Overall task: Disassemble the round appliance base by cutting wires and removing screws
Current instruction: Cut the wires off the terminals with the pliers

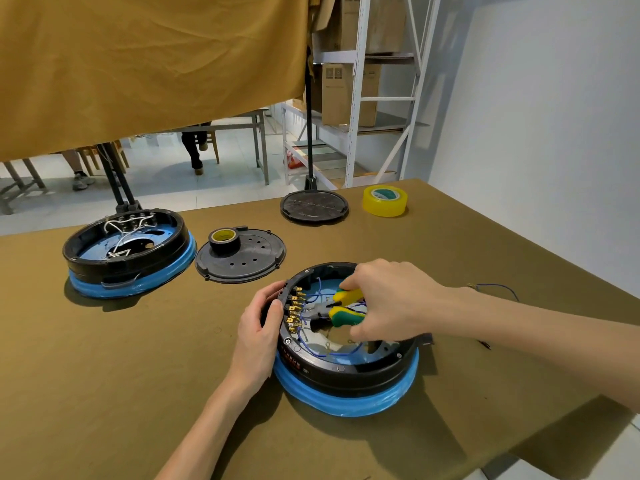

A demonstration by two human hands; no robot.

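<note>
Near the desk's (346,452) front edge sits the round appliance base (346,375). Left hand (258,327) clasps its stiff rim; right hand (388,303) holds cutters (341,308) among thin, pliable blue wires (311,348). Likely light, so bracing the rim suits.

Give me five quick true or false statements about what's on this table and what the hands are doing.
1. The right hand holds yellow-green cutters inside the near base. True.
2. The left hand rests flat on the table. False: it grips the near base's rim.
3. The black tape sits on a black cover. True.
4. The far base has blue wires. False: its wires are white.
5. The yellow tape sits inside the near base. False: it stands on the table's far side.
</note>
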